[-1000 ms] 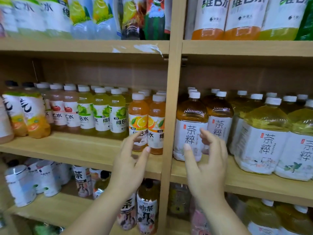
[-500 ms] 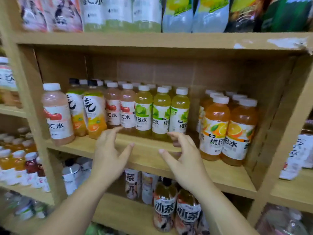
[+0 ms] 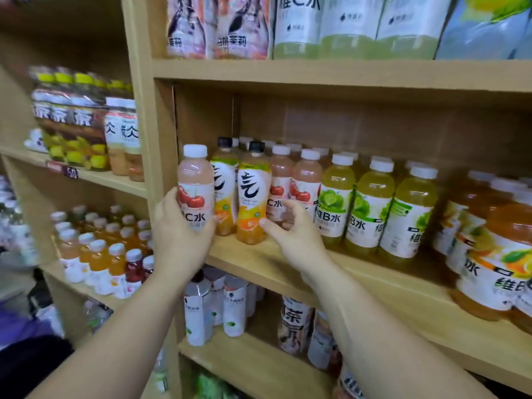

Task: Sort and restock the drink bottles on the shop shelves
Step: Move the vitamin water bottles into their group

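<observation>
- The left hand [image 3: 178, 234], loose half a second ago, now grips the pink bottle [image 3: 195, 180].
- The right hand [image 3: 299, 240], fingers [image 3: 288, 204] still released, sits right of that bottle, thumb at the orange bottle [image 3: 253, 197].

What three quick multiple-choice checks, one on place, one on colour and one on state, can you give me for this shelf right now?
1. Where is the pink bottle in the left hand?
A. on the top shelf
B. at the left end of the middle shelf, by the post
C. among the green bottles

2. What colour is the cap on the yellow-and-orange bottle nearest the right hand?
A. white
B. green
C. black

3. What is the left hand doing?
A. gripping the pink bottle
B. hanging idle
C. pressing flat on the shelf

Answers: B, the bottle sits right against the post; C, its cap shows black; A, the fingers curl round its label.
</observation>
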Demonstrator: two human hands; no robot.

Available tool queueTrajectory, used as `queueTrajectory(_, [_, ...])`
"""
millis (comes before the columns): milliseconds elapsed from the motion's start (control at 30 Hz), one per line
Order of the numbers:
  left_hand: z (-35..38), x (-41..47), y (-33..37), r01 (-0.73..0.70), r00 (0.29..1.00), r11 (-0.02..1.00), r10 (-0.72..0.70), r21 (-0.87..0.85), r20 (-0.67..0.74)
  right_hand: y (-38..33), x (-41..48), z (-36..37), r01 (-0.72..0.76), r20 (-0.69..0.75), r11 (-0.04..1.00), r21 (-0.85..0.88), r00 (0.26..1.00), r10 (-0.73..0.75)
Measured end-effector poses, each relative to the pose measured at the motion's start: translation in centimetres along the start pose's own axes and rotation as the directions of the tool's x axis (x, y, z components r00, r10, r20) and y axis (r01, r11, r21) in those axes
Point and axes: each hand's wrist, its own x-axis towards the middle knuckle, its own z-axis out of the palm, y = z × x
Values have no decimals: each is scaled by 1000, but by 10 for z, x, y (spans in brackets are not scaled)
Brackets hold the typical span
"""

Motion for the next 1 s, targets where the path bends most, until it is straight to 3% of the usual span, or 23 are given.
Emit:
queueTrajectory(267, [10, 15, -20, 118, 984, 992, -121, 34, 131, -10, 45, 43, -42, -69, 995, -89, 997, 36])
queueTrajectory(567, [5, -5, -14, 18, 970, 1000, -12, -24, 241, 5, 48, 33, 30, -20, 971, -235, 999, -36])
queueTrajectory(700, [11, -22, 4, -6, 950, 992, 45, -127, 310, 9, 41, 14, 42, 45, 991, -131, 998, -37])
queueTrajectory(833, [23, -35, 18, -26, 936, 986, 82, -165, 341, 11, 22, -18, 90, -82, 996, 26, 993, -88])
queueTrajectory(900, [33, -39, 26, -38, 935, 986, 93, -164, 343, 9, 9, -32, 110, -62, 987, 116, 993, -103])
queueTrajectory(1000, [47, -43, 41, -72, 921, 980, 136, -183, 365, 5, -3, -42, 171, -12, 983, 70, 985, -170])
